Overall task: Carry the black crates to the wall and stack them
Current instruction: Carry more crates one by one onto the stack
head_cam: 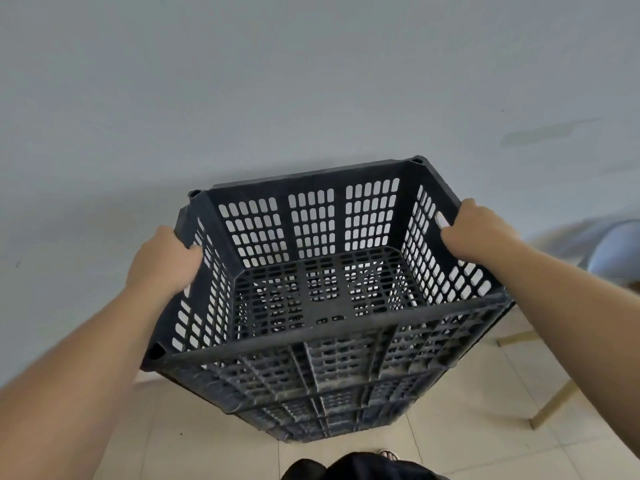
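Observation:
A black slotted plastic crate (322, 289) fills the middle of the head view, open side up and empty, close in front of the grey wall (277, 81). More black crate walls (311, 403) show directly beneath it, like a stack; I cannot tell whether the top crate rests on them. My left hand (162, 261) grips the crate's left rim, thumb over the edge. My right hand (481, 230) grips the right rim, a fingertip inside the wall.
Pale floor tiles (450, 427) run under the crates. A chair with a light blue seat (609, 247) and thin yellow-tan legs (550, 407) stands at the right, near my right forearm. My dark clothing and a sandalled foot (388, 455) show at the bottom edge.

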The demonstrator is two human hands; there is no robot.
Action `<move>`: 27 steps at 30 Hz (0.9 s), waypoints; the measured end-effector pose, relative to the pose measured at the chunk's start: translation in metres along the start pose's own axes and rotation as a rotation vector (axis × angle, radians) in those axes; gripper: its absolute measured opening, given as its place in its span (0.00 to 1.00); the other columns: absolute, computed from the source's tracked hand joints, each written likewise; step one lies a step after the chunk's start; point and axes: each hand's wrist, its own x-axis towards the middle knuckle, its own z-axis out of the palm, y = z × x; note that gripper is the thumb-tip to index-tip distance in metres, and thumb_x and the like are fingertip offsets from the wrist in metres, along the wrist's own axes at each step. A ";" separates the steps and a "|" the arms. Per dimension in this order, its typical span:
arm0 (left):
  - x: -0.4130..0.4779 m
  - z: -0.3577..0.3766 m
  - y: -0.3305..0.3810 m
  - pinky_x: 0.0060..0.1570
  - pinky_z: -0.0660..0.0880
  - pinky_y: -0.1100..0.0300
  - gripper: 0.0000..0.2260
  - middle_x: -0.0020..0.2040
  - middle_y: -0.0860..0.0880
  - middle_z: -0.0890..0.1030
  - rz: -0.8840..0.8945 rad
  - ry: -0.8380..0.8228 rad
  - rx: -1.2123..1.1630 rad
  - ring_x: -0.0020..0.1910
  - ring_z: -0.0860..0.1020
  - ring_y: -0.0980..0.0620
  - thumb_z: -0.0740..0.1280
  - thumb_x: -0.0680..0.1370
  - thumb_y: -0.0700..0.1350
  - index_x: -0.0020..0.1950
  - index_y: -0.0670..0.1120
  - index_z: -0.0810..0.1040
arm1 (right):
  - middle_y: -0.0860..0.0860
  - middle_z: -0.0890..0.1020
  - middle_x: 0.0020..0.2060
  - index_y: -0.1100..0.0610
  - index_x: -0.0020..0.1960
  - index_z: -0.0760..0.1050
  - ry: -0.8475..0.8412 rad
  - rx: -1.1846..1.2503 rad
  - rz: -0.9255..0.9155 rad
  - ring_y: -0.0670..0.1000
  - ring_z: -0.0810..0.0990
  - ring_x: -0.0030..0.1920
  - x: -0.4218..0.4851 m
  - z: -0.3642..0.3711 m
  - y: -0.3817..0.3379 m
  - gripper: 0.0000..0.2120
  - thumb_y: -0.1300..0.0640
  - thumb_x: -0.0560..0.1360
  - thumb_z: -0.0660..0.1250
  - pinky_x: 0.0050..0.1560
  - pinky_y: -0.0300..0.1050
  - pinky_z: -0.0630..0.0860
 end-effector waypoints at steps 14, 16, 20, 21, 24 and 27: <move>-0.089 0.002 0.096 0.71 0.66 0.43 0.26 0.79 0.45 0.62 0.713 -0.325 0.031 0.76 0.66 0.43 0.64 0.81 0.54 0.78 0.50 0.68 | 0.58 0.67 0.75 0.55 0.78 0.62 0.181 0.063 0.169 0.63 0.64 0.74 -0.177 0.004 0.023 0.27 0.49 0.82 0.59 0.72 0.63 0.64; -0.116 0.011 0.119 0.70 0.67 0.45 0.25 0.79 0.45 0.63 0.795 -0.345 0.010 0.74 0.68 0.44 0.64 0.82 0.54 0.78 0.50 0.67 | 0.57 0.66 0.77 0.54 0.79 0.62 0.198 0.084 0.238 0.63 0.62 0.76 -0.201 0.005 0.044 0.27 0.45 0.83 0.57 0.73 0.62 0.62; -0.179 0.028 0.157 0.69 0.68 0.46 0.23 0.75 0.44 0.67 0.981 -0.354 -0.052 0.73 0.68 0.43 0.64 0.82 0.54 0.76 0.48 0.70 | 0.56 0.65 0.78 0.52 0.80 0.61 0.222 0.173 0.399 0.64 0.62 0.77 -0.250 0.006 0.105 0.31 0.38 0.81 0.52 0.73 0.65 0.61; -0.198 0.032 0.166 0.69 0.68 0.47 0.23 0.74 0.44 0.68 1.021 -0.359 -0.083 0.71 0.70 0.44 0.64 0.82 0.54 0.75 0.48 0.71 | 0.56 0.65 0.78 0.51 0.79 0.61 0.225 0.187 0.432 0.64 0.62 0.76 -0.265 0.007 0.123 0.32 0.36 0.80 0.51 0.73 0.65 0.62; -0.264 0.052 0.191 0.67 0.70 0.48 0.22 0.70 0.43 0.72 1.123 -0.409 -0.167 0.68 0.72 0.43 0.64 0.81 0.54 0.72 0.46 0.73 | 0.58 0.66 0.77 0.53 0.79 0.62 0.273 0.250 0.567 0.64 0.63 0.76 -0.313 0.010 0.178 0.31 0.38 0.81 0.55 0.73 0.62 0.63; -0.351 0.077 0.212 0.68 0.68 0.46 0.23 0.70 0.41 0.71 1.238 -0.512 -0.131 0.69 0.70 0.40 0.64 0.81 0.53 0.73 0.45 0.72 | 0.59 0.67 0.77 0.54 0.79 0.62 0.309 0.265 0.695 0.64 0.63 0.76 -0.372 0.013 0.231 0.31 0.39 0.81 0.57 0.75 0.60 0.62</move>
